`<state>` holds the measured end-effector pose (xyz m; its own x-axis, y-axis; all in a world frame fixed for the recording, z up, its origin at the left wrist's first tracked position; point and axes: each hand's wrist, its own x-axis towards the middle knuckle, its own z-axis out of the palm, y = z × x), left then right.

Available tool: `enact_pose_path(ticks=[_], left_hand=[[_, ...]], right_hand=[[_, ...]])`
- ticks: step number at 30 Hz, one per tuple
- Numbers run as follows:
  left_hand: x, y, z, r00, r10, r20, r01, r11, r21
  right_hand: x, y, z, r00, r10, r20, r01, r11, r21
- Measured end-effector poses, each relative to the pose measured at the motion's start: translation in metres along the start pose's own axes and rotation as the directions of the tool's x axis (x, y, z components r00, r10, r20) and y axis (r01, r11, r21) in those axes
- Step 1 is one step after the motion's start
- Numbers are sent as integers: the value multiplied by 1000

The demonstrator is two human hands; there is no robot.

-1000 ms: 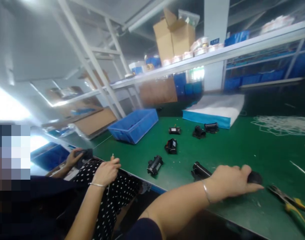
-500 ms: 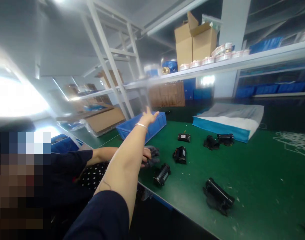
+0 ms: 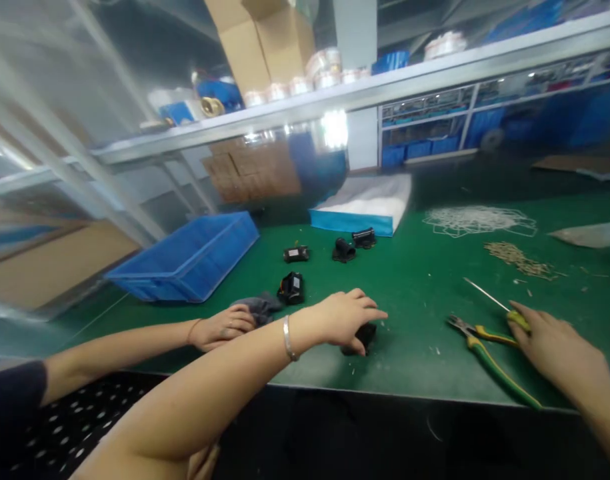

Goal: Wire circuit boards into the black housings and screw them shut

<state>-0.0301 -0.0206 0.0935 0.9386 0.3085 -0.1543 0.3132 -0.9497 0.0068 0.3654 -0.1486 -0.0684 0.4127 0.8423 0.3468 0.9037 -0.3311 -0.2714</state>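
My left hand (image 3: 345, 317), with a bracelet on the wrist, is curled over a small black motor part (image 3: 362, 336) near the front edge of the green table (image 3: 425, 280); the thumb is tucked under it. My right hand (image 3: 555, 350) lies at the right with its fingers closed over the yellow handle of a thin-shafted screwdriver (image 3: 487, 296). Green-and-yellow pliers (image 3: 485, 345) lie just left of that hand. A co-worker's hand (image 3: 223, 327) rests on a grey glove (image 3: 259, 307) to the left.
Several more black motor parts (image 3: 292, 288) lie mid-table. A blue bin (image 3: 189, 257) stands at the left, a white pad with a blue edge (image 3: 365, 203) behind. A white wire tangle (image 3: 477, 220) and small brass pieces (image 3: 517, 257) lie at the right. A shelf (image 3: 385, 87) runs overhead.
The view has swung right and down. My left arm, stretched toward the blue bin half a second ago, has come back onto a black part. My right hand and the tools have come into view.
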Motion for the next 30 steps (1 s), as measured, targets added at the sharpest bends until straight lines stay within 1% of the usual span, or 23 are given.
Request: enact_pose_path(ticks=[2, 3, 4, 6, 7, 8, 9, 10, 11, 12, 13, 14, 15, 16, 18, 19, 20, 21, 23, 25, 26, 28, 30], left_hand=[[10, 14, 11, 998, 28, 51, -29, 1000, 12], [14, 15, 17, 997, 18, 75, -19, 1000, 7], [18, 12, 21, 995, -2, 98, 2, 1000, -4], [24, -7, 26, 988, -50, 147, 54, 998, -30], [28, -22, 27, 983, -94, 160, 95, 996, 2], [32, -39, 27, 980, -137, 144, 128, 989, 67], [36, -57, 27, 979, -189, 79, 176, 974, 143], [40, -75, 26, 971, -236, -36, 238, 947, 214], [44, -90, 26, 941, -291, -173, 329, 907, 264], [47, -101, 26, 907, -321, -273, 394, 875, 281], [50, -108, 27, 885, -324, -334, 419, 867, 271], [52, -110, 28, 877, -312, -366, 416, 874, 251], [54, -107, 29, 878, -292, -380, 396, 889, 230], [56, -100, 31, 886, -264, -382, 361, 909, 209], [60, -77, 34, 902, -207, -378, 289, 941, 174], [62, -63, 36, 909, -183, -375, 258, 953, 158], [64, -50, 37, 913, -166, -372, 232, 962, 141], [65, -38, 38, 917, -157, -367, 215, 969, 123], [67, -16, 38, 921, -156, -357, 199, 976, 87], [68, 0, 37, 924, -158, -347, 188, 981, 52], [69, 6, 37, 926, -158, -344, 180, 983, 33], [68, 16, 36, 927, -162, -338, 167, 986, -15], [68, 24, 36, 932, -176, -317, 154, 984, -93]], right_hand=[[1, -11, -7, 998, -42, 49, 48, 992, -115], [0, -17, -13, 998, -40, 54, 47, 989, -143], [-1, -23, -19, 998, -47, 51, 54, 987, -149], [-4, -32, -30, 998, -69, 11, 70, 988, -139], [-5, -34, -34, 997, -74, -15, 72, 991, -110], [-7, -33, -39, 996, -84, -40, 82, 994, -67], [-7, -31, -43, 994, -83, -72, 82, 996, -24], [-7, -25, -48, 991, -68, -112, 70, 998, 10], [-6, -16, -53, 986, -40, -161, 46, 998, 33], [-4, -4, -58, 976, 1, -217, 8, 999, 42], [0, 12, -64, 958, 56, -280, -46, 998, 42], [6, 30, -70, 930, 121, -346, -114, 993, 40], [12, 51, -75, 891, 195, -409, -195, 980, 41], [20, 73, -81, 841, 278, -464, -287, 956, 53], [35, 118, -89, 722, 460, -516, -481, 871, 103], [41, 139, -92, 676, 546, -494, -563, 816, 131], [46, 156, -95, 641, 625, -445, -632, 759, 156], [49, 171, -97, 624, 678, -388, -675, 718, 169], [52, 191, -100, 624, 723, -296, -708, 684, 177], [54, 199, -106, 641, 716, -276, -699, 694, 174], [56, 198, -110, 645, 708, -289, -692, 701, 173], [60, 190, -120, 660, 669, -342, -649, 737, 188], [66, 171, -135, 704, 585, -401, -543, 809, 226]])
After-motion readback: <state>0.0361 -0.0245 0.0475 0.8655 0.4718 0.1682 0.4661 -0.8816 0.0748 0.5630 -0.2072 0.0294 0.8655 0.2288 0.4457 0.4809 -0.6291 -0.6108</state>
